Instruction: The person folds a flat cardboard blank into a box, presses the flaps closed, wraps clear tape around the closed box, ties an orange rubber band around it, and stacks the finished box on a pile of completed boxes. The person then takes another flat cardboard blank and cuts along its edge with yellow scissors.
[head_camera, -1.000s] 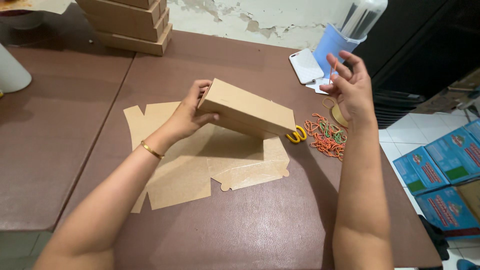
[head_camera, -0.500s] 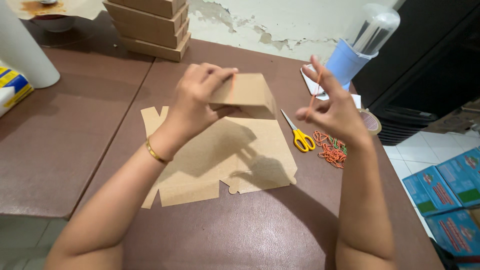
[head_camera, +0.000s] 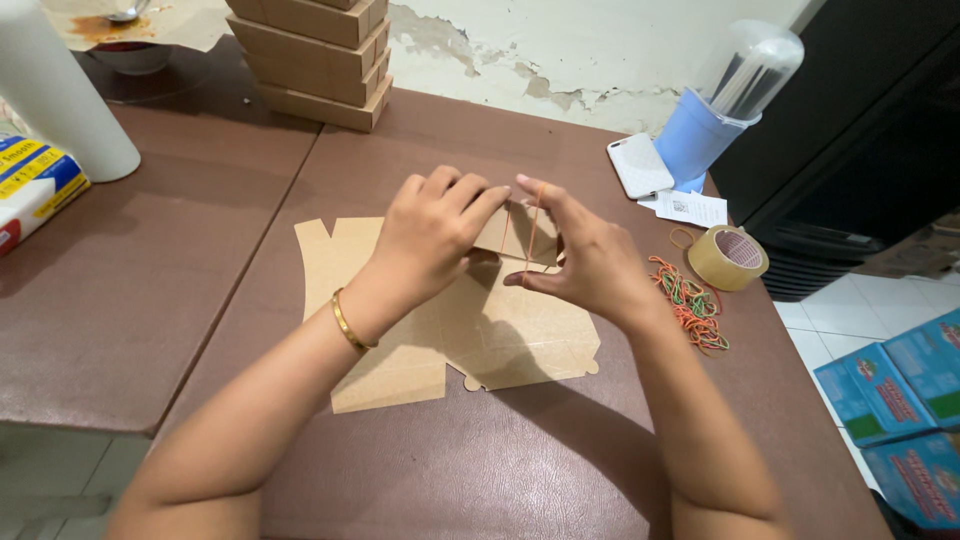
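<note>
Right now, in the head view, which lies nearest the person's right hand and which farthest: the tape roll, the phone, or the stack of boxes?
From the right hand:
1. Tape roll, just to its right.
2. Phone, behind it, near the wall.
3. Stack of boxes, far corner on the left.

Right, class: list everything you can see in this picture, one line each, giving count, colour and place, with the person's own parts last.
folded box: one, brown, held in both hands
rubber band: one, orange, stretched around the folded box
flat box blanks: a few, brown, under the hands
box stack: one, brown, far table edge
loose rubber bands: pile, orange and green, right
tape roll: one, tan, right
phone: one, white, far right
paper roll: one, white, left
left hand: grips box
right hand: stretches band
</note>
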